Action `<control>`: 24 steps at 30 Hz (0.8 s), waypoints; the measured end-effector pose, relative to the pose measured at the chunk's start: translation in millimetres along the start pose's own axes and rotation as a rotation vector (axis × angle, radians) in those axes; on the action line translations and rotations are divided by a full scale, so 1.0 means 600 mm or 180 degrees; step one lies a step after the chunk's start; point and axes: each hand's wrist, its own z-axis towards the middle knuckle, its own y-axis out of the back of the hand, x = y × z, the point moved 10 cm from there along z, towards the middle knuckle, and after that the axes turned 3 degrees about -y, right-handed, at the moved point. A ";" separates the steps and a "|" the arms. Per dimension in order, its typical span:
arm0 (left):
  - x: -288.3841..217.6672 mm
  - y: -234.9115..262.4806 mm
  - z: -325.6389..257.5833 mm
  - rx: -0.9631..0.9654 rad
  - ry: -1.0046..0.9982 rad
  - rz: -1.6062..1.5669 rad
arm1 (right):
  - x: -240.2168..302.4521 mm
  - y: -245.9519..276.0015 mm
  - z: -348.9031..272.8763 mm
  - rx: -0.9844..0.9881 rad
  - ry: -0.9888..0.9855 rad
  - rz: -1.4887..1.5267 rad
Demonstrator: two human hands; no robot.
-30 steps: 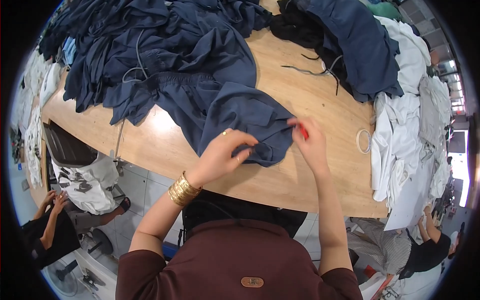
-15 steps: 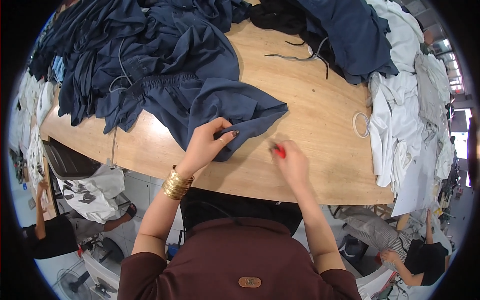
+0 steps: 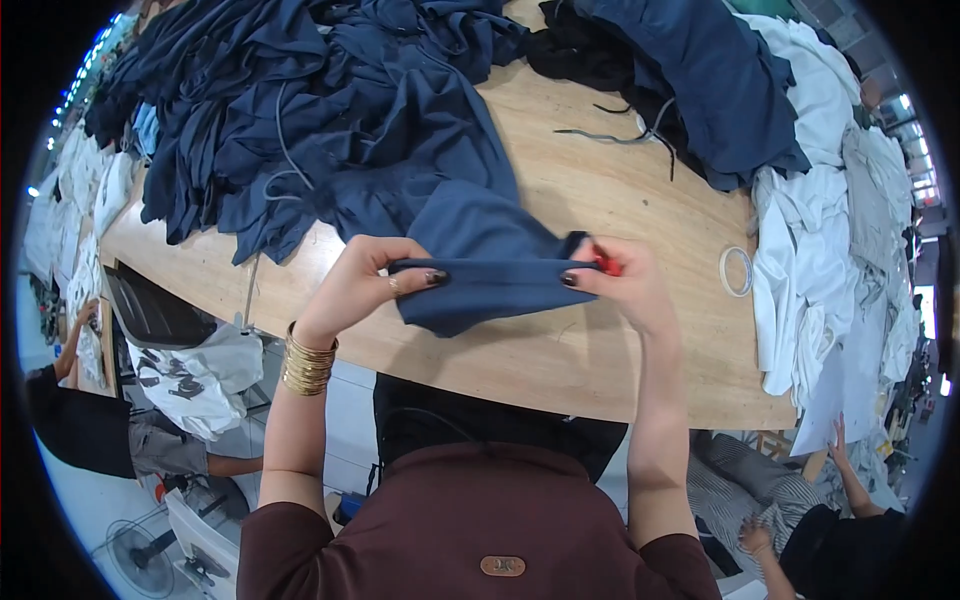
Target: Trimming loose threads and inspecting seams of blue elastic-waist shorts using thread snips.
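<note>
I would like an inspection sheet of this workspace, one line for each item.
Surface: wooden table, bare in the middle, near edge free.
Job's things: navy garment stretched between both hands, lifted at its near edge.
Clutter: navy clothes pile at left; dark pile at back; white clothes at right; tape ring.
Grippers: left hand pinches the fabric; right hand pinches it, with a small red tool.
Cables: loose grey cord on the table.
Surroundings: other people seated low at both sides; fan on the floor.
</note>
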 end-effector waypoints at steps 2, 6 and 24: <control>0.002 0.016 -0.010 -0.0070 0.0096 -0.0124 | 0.014 0.005 -0.014 -0.0045 -0.0037 0.0131; -0.006 0.024 -0.018 -0.0232 0.0064 -0.0343 | 0.018 0.022 -0.032 -0.0200 -0.0039 0.0338; -0.052 -0.073 -0.010 0.0826 -0.0098 -0.0455 | 0.082 -0.009 -0.036 0.0003 0.0186 -0.0076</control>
